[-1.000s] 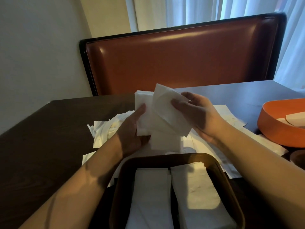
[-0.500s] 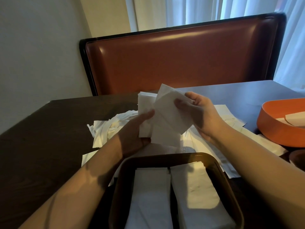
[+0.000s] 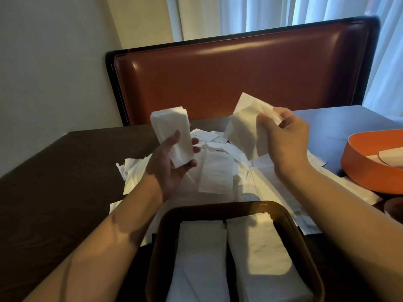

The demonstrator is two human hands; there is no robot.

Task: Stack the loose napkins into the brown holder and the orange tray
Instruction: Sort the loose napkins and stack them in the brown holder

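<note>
1. Left hand (image 3: 170,162): grips a folded napkin stack (image 3: 174,138), raised above the table (image 3: 65,171).
2. Right hand (image 3: 283,138): pinches a single napkin (image 3: 244,127).
3. Loose napkins (image 3: 218,171): strewn mid-table.
4. Brown holder (image 3: 218,207): near, holding two stacks.
5. Orange tray (image 3: 359,168): far right.

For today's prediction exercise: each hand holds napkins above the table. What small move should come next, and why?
Probably the right hand brings its single loose napkin back onto the folded bundle gripped by the left hand. The two are held apart, the sheet hangs unaligned, and the brown holder below already carries two neat stacks, so squaring up comes first.
</note>
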